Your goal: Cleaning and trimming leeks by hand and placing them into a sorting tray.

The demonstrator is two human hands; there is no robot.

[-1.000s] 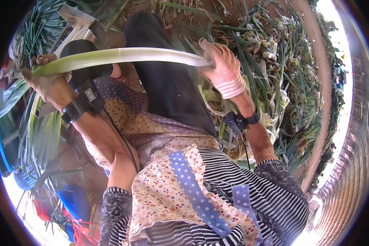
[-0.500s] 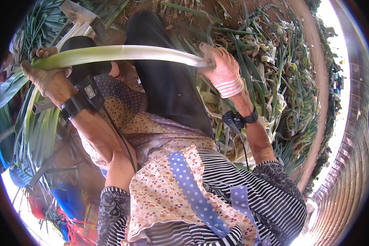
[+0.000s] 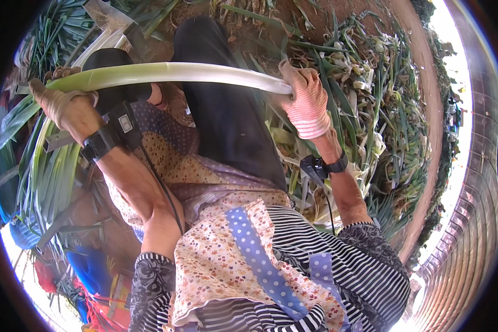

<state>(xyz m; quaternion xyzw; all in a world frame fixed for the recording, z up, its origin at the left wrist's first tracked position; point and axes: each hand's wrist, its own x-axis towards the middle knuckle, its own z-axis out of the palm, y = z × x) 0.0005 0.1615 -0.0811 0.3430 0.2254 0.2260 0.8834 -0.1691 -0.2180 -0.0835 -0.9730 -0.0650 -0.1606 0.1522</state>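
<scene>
A long leek [image 3: 177, 73], white toward the right and green toward the left, stretches across above my lap in a slight arch. My gloved left hand [image 3: 63, 102] is wrapped round its green end, and long green leaves hang down below that hand. At the pale end my right hand [image 3: 306, 99], in a pink striped glove, is closed on the tip. The fingers of that hand partly hide the root end. Each wrist carries a black strapped device with a cable.
Beyond my right hand lies a big heap of leek trimmings [image 3: 371, 110] on brown soil. A metal stand [image 3: 108, 19] with pale leek stalks is at the upper left, beside more bundled leeks [image 3: 50, 44]. A blue object [image 3: 91, 268] and red strings lie lower left.
My right hand has shifted slightly right and down along with the pale end of the leek. My left hand keeps its hold almost in place.
</scene>
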